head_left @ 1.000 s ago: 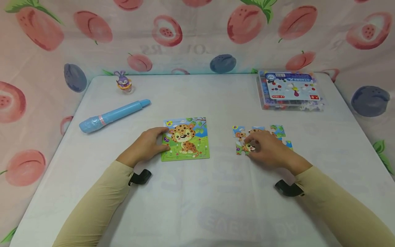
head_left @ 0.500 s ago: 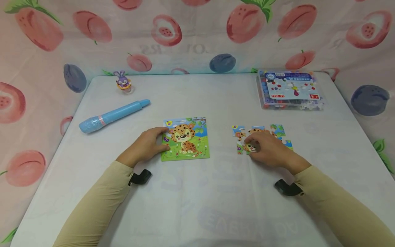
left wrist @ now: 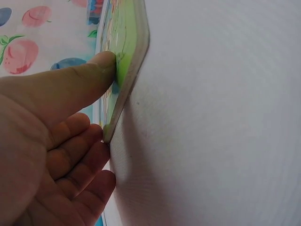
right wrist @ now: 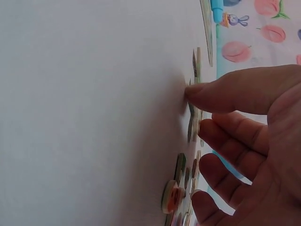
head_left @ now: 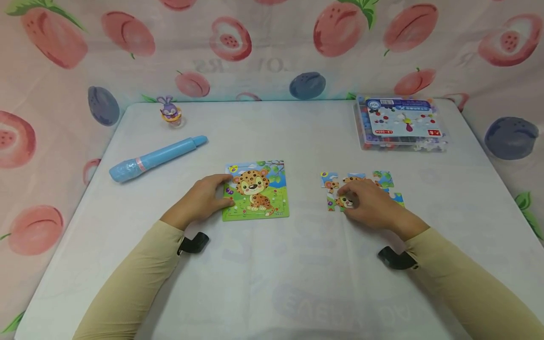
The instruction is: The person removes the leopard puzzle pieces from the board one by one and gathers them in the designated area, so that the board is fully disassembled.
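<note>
In the head view, a square puzzle board with a leopard cub picture lies flat left of the middle. My left hand holds it by its left edge; the thumb presses on its face in the left wrist view, with the other fingers at the edge. To the right lie several loose puzzle pieces. My right hand covers part of them, thumb and forefinger pinching a puzzle piece showing part of the cub's face. Some pieces are hidden under this hand.
A blue microphone-shaped wand lies at the left, below a small purple rabbit figure. At the back right sits a clear plastic box with a printed label. A fruit-patterned cloth hangs behind the white table.
The lower-left puzzle piece by my right fingertips has shifted slightly right, close against the one I pinch. My left hand and the board have stayed in place.
</note>
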A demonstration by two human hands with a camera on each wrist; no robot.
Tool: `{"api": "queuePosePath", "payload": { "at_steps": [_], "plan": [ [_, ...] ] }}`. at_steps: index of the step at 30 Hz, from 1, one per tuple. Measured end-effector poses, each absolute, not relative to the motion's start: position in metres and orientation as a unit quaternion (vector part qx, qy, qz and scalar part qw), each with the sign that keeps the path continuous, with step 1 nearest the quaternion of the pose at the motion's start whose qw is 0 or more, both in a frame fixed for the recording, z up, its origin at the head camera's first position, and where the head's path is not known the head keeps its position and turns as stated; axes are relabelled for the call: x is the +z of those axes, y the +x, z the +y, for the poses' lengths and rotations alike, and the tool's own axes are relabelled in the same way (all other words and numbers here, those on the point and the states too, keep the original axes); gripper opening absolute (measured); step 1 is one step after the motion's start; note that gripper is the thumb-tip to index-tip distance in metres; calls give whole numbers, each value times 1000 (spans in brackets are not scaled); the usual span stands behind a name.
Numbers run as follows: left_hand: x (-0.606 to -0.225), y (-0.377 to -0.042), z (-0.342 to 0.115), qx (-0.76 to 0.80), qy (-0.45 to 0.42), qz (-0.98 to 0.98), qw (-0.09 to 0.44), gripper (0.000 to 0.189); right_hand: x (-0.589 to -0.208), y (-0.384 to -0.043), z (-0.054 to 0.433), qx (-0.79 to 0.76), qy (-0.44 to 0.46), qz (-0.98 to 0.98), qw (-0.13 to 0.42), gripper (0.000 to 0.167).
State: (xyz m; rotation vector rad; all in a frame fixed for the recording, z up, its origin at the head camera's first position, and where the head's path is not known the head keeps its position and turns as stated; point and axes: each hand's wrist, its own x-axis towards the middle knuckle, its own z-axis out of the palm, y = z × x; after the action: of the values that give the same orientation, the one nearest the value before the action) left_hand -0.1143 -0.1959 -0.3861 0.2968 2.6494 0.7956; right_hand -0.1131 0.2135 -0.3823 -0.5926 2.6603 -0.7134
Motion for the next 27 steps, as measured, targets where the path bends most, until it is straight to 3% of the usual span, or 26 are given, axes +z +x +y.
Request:
{"api": "queuePosePath", "payload": {
  "at_steps": [17,27],
  "plan": [
    [-384,-115,-195,277,102,938,182,71,-362,-118,201,-273,-217,925,151,44],
    [-381,-113,-189,264,107,942,180,65,-372,-121,169,-288,-251,914,133,44]
  ]
}}
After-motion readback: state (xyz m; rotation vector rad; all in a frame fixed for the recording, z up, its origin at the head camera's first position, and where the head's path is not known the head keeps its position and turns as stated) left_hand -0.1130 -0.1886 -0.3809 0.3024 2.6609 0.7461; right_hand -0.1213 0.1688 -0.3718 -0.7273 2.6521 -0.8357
